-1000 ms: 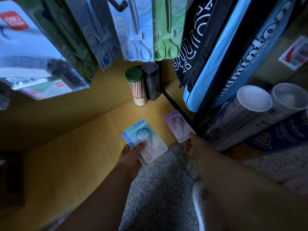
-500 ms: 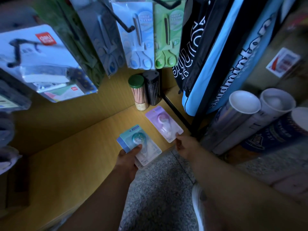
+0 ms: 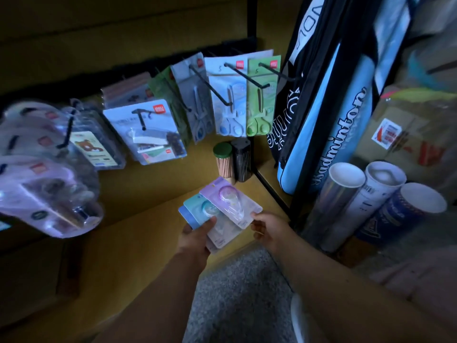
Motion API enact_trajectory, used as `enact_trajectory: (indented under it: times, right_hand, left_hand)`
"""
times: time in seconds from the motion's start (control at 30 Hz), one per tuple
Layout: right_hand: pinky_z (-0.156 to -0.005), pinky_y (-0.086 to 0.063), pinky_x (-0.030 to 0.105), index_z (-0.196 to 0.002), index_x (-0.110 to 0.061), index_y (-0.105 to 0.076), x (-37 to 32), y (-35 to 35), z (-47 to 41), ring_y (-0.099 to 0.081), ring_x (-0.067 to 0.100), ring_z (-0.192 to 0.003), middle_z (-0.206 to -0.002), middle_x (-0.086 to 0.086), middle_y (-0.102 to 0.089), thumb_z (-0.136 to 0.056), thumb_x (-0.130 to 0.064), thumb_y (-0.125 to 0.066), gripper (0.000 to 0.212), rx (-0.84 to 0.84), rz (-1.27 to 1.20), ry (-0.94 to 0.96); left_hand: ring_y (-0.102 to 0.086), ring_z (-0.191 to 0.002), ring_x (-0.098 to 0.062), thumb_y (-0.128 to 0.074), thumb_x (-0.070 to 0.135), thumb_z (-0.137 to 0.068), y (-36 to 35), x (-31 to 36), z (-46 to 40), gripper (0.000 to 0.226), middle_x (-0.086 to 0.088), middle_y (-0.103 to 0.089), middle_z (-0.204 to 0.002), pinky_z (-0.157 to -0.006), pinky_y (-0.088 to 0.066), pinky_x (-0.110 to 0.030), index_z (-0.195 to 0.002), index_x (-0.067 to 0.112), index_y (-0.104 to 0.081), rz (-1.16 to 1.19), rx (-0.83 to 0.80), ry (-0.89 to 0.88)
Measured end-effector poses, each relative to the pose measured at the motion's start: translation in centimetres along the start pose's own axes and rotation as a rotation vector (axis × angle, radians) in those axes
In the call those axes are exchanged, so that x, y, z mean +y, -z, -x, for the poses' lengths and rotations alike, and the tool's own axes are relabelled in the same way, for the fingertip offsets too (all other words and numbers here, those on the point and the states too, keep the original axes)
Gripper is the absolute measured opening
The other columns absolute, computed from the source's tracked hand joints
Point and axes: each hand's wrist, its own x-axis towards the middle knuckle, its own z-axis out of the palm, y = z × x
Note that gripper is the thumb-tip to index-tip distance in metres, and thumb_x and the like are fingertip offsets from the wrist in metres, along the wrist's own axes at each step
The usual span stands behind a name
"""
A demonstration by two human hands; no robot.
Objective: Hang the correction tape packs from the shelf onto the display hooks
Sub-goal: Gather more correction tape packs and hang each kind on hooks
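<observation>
My left hand (image 3: pixel 196 237) grips a small stack of correction tape packs: a teal pack (image 3: pixel 201 209) on top of a blue one (image 3: pixel 185 215). My right hand (image 3: pixel 268 229) pinches the corner of a purple correction tape pack (image 3: pixel 230 198), which lies partly over the teal pack. All the packs are held just above the front part of the wooden shelf (image 3: pixel 138 233). Black display hooks (image 3: pixel 210 86) stick out from the back wall above, most carrying packaged goods.
Scissor packs in grey, blue and green (image 3: pixel 259 102) hang on the hooks. A green-lidded pencil tube (image 3: pixel 223 159) and a black tube (image 3: pixel 241 159) stand at the shelf's back right corner. Badminton bags (image 3: pixel 329 134) and shuttlecock tubes (image 3: pixel 346 194) crowd the right. Blister packs (image 3: pixel 47 184) hang close at left.
My right hand has lifted the purple pack off the shelf and brought it left onto the stack in my left hand. The view has tilted up, showing more hooks.
</observation>
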Motion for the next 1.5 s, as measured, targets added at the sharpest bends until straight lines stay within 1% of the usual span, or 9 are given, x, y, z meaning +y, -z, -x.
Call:
enact_trajectory:
  times: [0.2, 0.57, 0.67, 0.8, 1.03, 1.13, 1.2, 1.3, 1.5]
  right_hand:
    - [-0.044, -0.033, 0.025, -0.073, -0.011, -0.060, -1.4, -0.4, 3.9, -0.051, 0.012, -0.048, -0.050, 0.000, -0.055, -0.084, -0.006, -0.061, 0.012, -0.044, 0.186, 0.103]
    - [-0.053, -0.053, 0.025, -0.090, -0.001, -0.064, -3.8, -2.1, 10.3, -0.065, 0.023, -0.070, -0.084, 0.015, -0.068, -0.087, 0.006, -0.053, 0.014, -0.258, 0.247, 0.324]
    - [-0.061, -0.055, 0.028, -0.093, -0.001, -0.068, -4.3, -2.6, 11.7, -0.067, 0.025, -0.075, -0.087, 0.015, -0.070, -0.085, 0.008, -0.055, 0.018, -0.312, 0.274, 0.384]
    - [-0.069, -0.055, 0.036, -0.084, -0.004, -0.067, -4.8, -3.6, 13.3, -0.066, 0.028, -0.076, -0.083, 0.016, -0.068, -0.081, 0.011, -0.058, 0.018, -0.324, 0.271, 0.463]
    - [-0.063, -0.054, 0.031, -0.088, -0.008, -0.068, -5.9, -4.4, 15.9, -0.068, 0.022, -0.075, -0.080, 0.007, -0.071, -0.082, 0.007, -0.056, 0.020, -0.366, 0.267, 0.552]
    - [-0.065, -0.053, 0.031, -0.085, -0.012, -0.063, -6.9, -4.8, 17.1, -0.066, 0.021, -0.077, -0.082, 0.006, -0.068, -0.081, -0.017, -0.066, 0.007, -0.346, 0.237, 0.598]
    - [-0.070, -0.050, 0.033, -0.083, -0.012, -0.060, -7.9, -5.0, 17.8, -0.063, 0.021, -0.078, -0.081, 0.005, -0.064, -0.070, -0.036, -0.074, 0.031, -0.310, 0.257, 0.620]
    - [-0.066, -0.046, 0.036, -0.085, -0.010, -0.064, -8.9, -5.4, 18.9, -0.062, 0.024, -0.075, -0.079, 0.007, -0.066, -0.073, -0.035, -0.079, 0.031, -0.289, 0.243, 0.660]
    - [-0.093, -0.049, 0.051, -0.094, -0.005, -0.068, -11.4, -5.8, 21.1, -0.067, 0.035, -0.091, -0.094, 0.016, -0.071, -0.078, -0.026, -0.076, 0.028, -0.264, 0.193, 0.709]
  left_hand:
    - [-0.068, -0.092, -0.036, -0.067, 0.006, -0.088, -0.7, 1.6, 3.5, 0.039, -0.022, -0.068, -0.121, -0.087, -0.052, -0.052, -0.127, 0.005, -0.060, 0.029, -0.051, -0.037]
    - [-0.049, -0.125, -0.055, -0.054, 0.003, -0.095, -2.5, 5.0, 9.9, 0.044, -0.032, -0.055, -0.134, -0.104, -0.034, -0.073, -0.139, -0.003, -0.048, 0.047, -0.170, -0.164]
    - [-0.067, -0.090, -0.039, -0.060, 0.013, -0.091, -3.0, 6.1, 12.2, 0.054, -0.027, -0.061, -0.118, -0.074, -0.056, -0.043, -0.140, -0.004, -0.046, 0.028, -0.182, -0.184]
    - [-0.066, -0.058, -0.022, -0.067, 0.014, -0.088, -3.2, 6.8, 13.6, 0.053, -0.021, -0.062, -0.108, -0.039, -0.047, -0.022, -0.135, -0.003, -0.049, -0.004, -0.148, -0.226]
    - [-0.066, -0.090, -0.039, -0.067, 0.013, -0.089, -3.7, 8.5, 15.8, 0.049, -0.025, -0.067, -0.113, -0.074, -0.048, -0.042, -0.133, -0.001, -0.051, -0.026, -0.207, -0.329]
    - [-0.060, -0.110, -0.053, -0.065, 0.013, -0.092, -4.0, 9.0, 16.7, 0.048, -0.031, -0.063, -0.125, -0.088, -0.043, -0.054, -0.135, -0.001, -0.049, -0.058, -0.235, -0.355]
    - [-0.057, -0.115, -0.056, -0.065, 0.014, -0.091, -4.4, 9.3, 17.4, 0.049, -0.032, -0.061, -0.127, -0.092, -0.042, -0.059, -0.135, 0.000, -0.050, -0.078, -0.267, -0.377]
    - [-0.059, -0.112, -0.056, -0.067, 0.017, -0.087, -5.0, 10.1, 18.4, 0.051, -0.031, -0.063, -0.124, -0.097, -0.037, -0.072, -0.133, 0.003, -0.052, -0.103, -0.303, -0.410]
    - [-0.074, -0.088, -0.033, -0.076, 0.023, -0.074, -6.3, 12.1, 20.0, 0.061, -0.016, -0.073, -0.112, -0.081, -0.056, -0.059, -0.130, 0.009, -0.054, -0.091, -0.313, -0.464]
